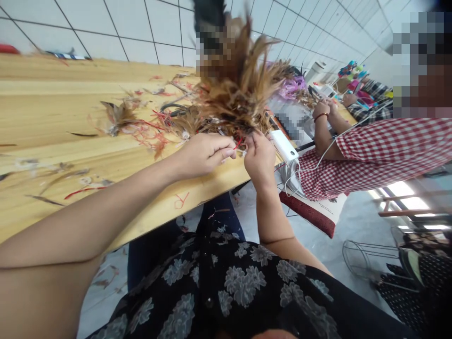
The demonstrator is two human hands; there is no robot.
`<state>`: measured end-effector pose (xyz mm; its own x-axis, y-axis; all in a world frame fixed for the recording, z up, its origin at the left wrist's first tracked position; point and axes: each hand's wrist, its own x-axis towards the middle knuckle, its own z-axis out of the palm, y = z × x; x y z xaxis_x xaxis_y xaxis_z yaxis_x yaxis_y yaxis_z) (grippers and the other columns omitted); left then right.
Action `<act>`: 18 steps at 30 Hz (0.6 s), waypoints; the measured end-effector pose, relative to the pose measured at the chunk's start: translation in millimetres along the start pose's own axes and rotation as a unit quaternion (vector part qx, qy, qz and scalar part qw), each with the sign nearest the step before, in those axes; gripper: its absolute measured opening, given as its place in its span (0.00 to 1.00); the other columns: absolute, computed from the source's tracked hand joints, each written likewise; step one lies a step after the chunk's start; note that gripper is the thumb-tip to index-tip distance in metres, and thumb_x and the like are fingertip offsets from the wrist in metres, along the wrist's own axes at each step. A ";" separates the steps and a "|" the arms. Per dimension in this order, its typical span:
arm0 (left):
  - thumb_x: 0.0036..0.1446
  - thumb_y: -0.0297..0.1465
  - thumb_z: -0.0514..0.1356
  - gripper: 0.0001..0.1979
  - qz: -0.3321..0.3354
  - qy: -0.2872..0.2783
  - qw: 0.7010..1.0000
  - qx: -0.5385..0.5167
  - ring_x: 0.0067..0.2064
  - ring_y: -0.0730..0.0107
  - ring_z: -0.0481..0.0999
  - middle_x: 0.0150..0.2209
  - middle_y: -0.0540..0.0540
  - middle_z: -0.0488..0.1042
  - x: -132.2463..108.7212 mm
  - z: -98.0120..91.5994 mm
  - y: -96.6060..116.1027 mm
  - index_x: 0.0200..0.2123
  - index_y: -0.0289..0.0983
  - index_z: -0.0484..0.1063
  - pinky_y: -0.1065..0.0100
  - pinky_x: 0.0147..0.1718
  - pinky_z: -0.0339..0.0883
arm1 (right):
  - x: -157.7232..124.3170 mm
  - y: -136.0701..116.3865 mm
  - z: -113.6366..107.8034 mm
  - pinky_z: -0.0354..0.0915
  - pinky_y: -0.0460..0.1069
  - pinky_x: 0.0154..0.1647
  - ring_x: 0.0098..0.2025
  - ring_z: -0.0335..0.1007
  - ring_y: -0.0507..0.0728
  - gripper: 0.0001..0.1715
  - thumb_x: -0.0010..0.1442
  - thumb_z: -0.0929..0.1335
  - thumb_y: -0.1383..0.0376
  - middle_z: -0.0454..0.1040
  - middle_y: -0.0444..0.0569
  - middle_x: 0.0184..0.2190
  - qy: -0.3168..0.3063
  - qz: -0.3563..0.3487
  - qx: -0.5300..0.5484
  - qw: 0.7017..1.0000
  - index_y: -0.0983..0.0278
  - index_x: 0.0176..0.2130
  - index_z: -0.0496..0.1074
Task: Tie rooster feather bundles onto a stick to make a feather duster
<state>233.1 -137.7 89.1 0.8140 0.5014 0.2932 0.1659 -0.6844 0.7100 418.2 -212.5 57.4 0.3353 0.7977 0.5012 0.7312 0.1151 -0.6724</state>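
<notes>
A large bundle of brown feathers, dark at the top, stands upright over the table's front edge. My right hand is closed around its lower end. My left hand is closed just to the left, pinching a red string that runs across to the base of the bundle. The fingertips of the right hand are partly hidden by the feathers. Behind my hands lie more loose brown feathers and tangled red strings.
Feather scraps litter the wooden table. A white power bank with cables lies at the right edge. A co-worker in a red checked shirt sits at the right, hands over the table. White tiled wall stands behind.
</notes>
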 end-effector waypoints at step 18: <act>0.67 0.49 0.61 0.20 0.083 0.101 0.987 0.094 0.32 0.67 0.73 0.30 0.47 0.79 1.6 -30.5 -59.7 0.32 0.42 0.80 0.64 0.39 0.70 | -13.2 -36.1 -32.5 0.56 0.51 0.36 0.36 0.68 0.54 0.23 0.73 0.58 0.72 0.75 0.45 0.31 -0.240 -0.285 -0.318 0.872 0.58 0.47 0.79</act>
<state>207.5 -79.9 66.7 0.7137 0.4563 0.5314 0.1547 -0.8427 0.5157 406.8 -246.4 92.7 -0.3662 0.8912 0.2678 0.9303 0.3442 0.1268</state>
